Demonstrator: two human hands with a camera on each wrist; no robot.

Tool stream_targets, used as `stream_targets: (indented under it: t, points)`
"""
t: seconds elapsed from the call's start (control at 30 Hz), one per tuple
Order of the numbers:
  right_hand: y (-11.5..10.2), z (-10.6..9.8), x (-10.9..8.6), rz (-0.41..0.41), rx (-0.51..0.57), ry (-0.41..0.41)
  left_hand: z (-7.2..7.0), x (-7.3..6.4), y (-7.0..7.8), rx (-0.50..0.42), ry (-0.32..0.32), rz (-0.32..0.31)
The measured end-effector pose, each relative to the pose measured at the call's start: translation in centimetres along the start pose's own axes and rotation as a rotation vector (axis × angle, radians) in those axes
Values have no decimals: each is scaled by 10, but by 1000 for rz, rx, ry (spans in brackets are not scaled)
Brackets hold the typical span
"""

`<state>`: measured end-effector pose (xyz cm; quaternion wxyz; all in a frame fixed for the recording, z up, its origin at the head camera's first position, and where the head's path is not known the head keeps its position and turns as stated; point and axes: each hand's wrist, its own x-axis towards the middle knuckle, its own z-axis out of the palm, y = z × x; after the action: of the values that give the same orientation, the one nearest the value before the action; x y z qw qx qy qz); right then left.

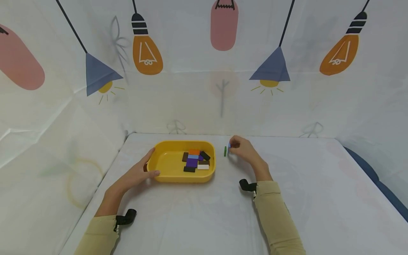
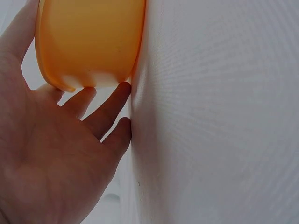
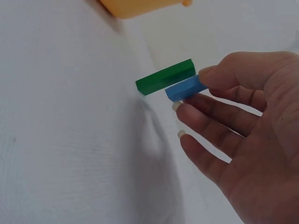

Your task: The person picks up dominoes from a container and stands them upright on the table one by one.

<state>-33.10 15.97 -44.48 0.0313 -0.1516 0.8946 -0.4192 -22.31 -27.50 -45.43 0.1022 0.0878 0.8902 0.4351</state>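
Note:
My left hand (image 1: 136, 174) holds the left end of a yellow tray (image 1: 172, 179), its thumb at the front corner and its fingers round the far corner. In the left wrist view several fingertips touch the tray's outer wall (image 2: 93, 42). To the right of the tray, my right hand (image 1: 243, 150) pinches a small blue block (image 3: 186, 87) between thumb and fingers. A longer green block (image 3: 166, 77) stands right alongside the blue one, between it and the tray. Beneath the right hand a shadow falls on the white cloth.
Inside the tray's right half lie several small blocks, among them an orange one (image 1: 194, 152), a purple one (image 1: 192, 163), a white one (image 1: 203, 166) and a black one (image 1: 189, 169). A white-covered table (image 1: 197, 219) meets a patterned cloth backdrop (image 1: 191, 106) behind.

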Motion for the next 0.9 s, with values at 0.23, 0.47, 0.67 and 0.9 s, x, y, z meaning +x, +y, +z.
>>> stream_targets:
  t: [0.23, 0.47, 0.67, 0.9]
  points:
    - [6, 4, 1, 31, -19, -28, 1, 1, -1, -16, 0, -1]
    - [9, 6, 1, 42, -6, -43, 1, 2, -1, -14, 0, 2]
    - [9, 6, 1, 52, -1, -40, 0, 2, -2, -17, 0, 8]
    - [11, 7, 2, 67, -13, -52, 0, 2, -3, -18, -4, 3]
